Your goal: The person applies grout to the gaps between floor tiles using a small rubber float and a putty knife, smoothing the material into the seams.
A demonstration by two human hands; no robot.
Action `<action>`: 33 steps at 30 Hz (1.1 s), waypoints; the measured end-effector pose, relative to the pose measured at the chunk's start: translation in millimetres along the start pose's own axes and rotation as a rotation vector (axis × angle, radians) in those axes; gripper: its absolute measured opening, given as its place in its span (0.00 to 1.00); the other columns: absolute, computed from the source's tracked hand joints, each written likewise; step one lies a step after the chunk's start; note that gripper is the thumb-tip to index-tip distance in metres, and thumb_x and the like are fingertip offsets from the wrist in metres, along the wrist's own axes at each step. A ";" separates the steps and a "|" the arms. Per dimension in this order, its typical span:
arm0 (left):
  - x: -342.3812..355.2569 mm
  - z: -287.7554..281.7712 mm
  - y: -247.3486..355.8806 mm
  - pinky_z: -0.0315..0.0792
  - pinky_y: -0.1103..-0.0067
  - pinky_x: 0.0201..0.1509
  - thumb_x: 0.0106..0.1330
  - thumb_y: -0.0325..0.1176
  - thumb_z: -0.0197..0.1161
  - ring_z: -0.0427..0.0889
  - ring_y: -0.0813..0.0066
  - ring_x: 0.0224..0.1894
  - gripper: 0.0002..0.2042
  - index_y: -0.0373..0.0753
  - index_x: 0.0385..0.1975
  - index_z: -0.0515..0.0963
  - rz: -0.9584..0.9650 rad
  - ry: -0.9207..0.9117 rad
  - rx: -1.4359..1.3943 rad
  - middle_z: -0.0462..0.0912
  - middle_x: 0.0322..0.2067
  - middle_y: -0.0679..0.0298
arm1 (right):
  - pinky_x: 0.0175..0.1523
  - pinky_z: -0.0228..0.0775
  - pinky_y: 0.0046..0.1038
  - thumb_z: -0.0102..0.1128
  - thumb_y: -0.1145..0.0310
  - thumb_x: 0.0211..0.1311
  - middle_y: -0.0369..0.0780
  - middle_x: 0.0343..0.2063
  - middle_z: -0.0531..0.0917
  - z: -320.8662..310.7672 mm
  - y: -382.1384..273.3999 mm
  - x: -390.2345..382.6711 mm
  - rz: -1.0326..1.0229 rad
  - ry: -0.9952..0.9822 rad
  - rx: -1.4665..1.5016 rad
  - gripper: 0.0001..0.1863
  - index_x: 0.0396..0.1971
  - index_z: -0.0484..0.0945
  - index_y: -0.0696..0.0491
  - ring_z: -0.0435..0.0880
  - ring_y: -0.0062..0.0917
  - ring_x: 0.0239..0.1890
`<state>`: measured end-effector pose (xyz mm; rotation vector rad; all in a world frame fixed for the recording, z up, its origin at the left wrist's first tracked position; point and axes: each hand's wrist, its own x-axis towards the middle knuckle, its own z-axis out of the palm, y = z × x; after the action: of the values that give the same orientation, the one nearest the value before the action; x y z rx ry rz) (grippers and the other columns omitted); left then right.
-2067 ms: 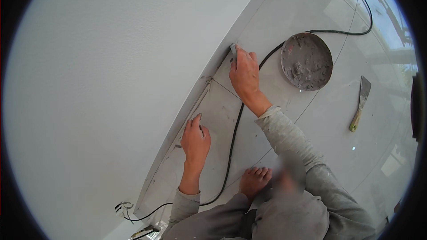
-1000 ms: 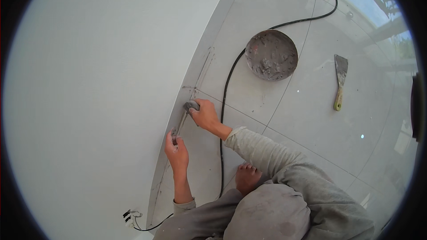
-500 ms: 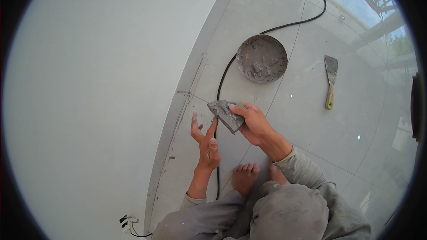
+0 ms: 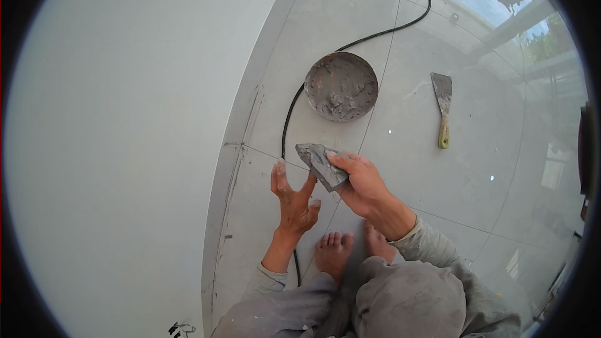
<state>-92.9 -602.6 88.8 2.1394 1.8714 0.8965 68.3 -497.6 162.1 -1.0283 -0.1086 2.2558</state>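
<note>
My right hand grips a small grey trowel blade smeared with grey paste, held above the tiled floor. My left hand is open with fingers spread, just left of the blade and close to touching it. A round pan of grey paste sits on the floor beyond my hands. I am squatting, with my bare feet below my hands.
A white wall fills the left side, meeting the floor along a grey skirting strip. A black cable runs past the pan toward my feet. A putty knife with a wooden handle lies to the right.
My right hand has come away from the skirting strip, bringing the trowel up in front of me. My left hand has lifted off the floor and opened beside the blade.
</note>
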 end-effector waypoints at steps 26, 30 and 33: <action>151.7 74.1 -30.2 0.83 0.73 0.52 0.78 0.32 0.56 0.84 0.72 0.44 0.19 0.24 0.61 0.71 -1.047 0.034 -1.199 0.81 0.48 0.55 | 0.51 0.74 0.38 0.60 0.80 0.61 0.47 0.38 0.88 -22.1 -89.1 92.2 -0.737 -0.044 -1.798 0.12 0.45 0.83 0.62 0.79 0.44 0.42; 152.9 68.4 -28.8 0.83 0.72 0.54 0.79 0.35 0.56 0.84 0.72 0.45 0.19 0.25 0.59 0.73 -1.093 0.023 -1.226 0.81 0.48 0.55 | 0.49 0.76 0.34 0.64 0.76 0.63 0.47 0.37 0.89 -11.8 -109.1 91.9 -0.529 0.046 -1.713 0.12 0.46 0.82 0.63 0.84 0.37 0.41; 139.7 55.3 -33.4 0.82 0.73 0.51 0.78 0.36 0.57 0.83 0.71 0.47 0.20 0.25 0.59 0.73 -1.077 0.022 -1.248 0.78 0.53 0.54 | 0.42 0.76 0.23 0.65 0.73 0.66 0.39 0.36 0.87 -8.0 -116.2 89.5 -0.231 0.106 -1.177 0.14 0.48 0.82 0.63 0.82 0.17 0.38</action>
<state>-86.7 -449.6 73.6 0.3212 1.4020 1.2102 91.7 -354.9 136.5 -1.5576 -1.5460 1.8178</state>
